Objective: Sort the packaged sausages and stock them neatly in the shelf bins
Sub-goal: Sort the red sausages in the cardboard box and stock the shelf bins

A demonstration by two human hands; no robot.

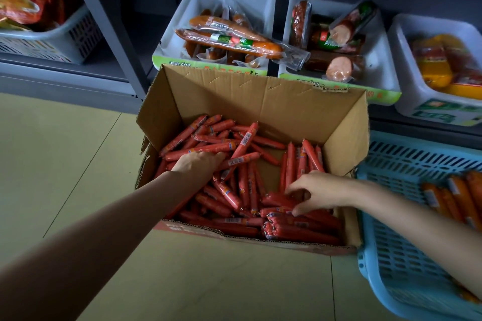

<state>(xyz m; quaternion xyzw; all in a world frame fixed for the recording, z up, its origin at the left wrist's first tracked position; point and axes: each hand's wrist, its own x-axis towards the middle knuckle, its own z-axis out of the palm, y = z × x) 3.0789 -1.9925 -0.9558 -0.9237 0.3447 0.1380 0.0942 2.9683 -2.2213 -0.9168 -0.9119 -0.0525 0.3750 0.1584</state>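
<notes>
An open cardboard box (260, 96) on the floor holds several small red packaged sausages (229, 193), loose on the left and lined up on the right. My left hand (198, 164) lies palm-down on the loose pile at the box's left, fingers closing over sausages. My right hand (320, 190) hovers over the stacked sausages (294, 229) at the front right, fingertips pinching one. Behind the box stand white shelf bins: one (260, 0) with long orange sausages, one (380, 60) with thick dark ones, one (407, 86) with yellow packs.
A blue plastic basket (396, 216) with several orange sausages stands right of the box, under my right forearm. A grey slotted basket (78, 36) with red packets sits on the left shelf. A grey shelf post (109, 26) rises between them. Pale floor tiles (65, 151) lie left and in front.
</notes>
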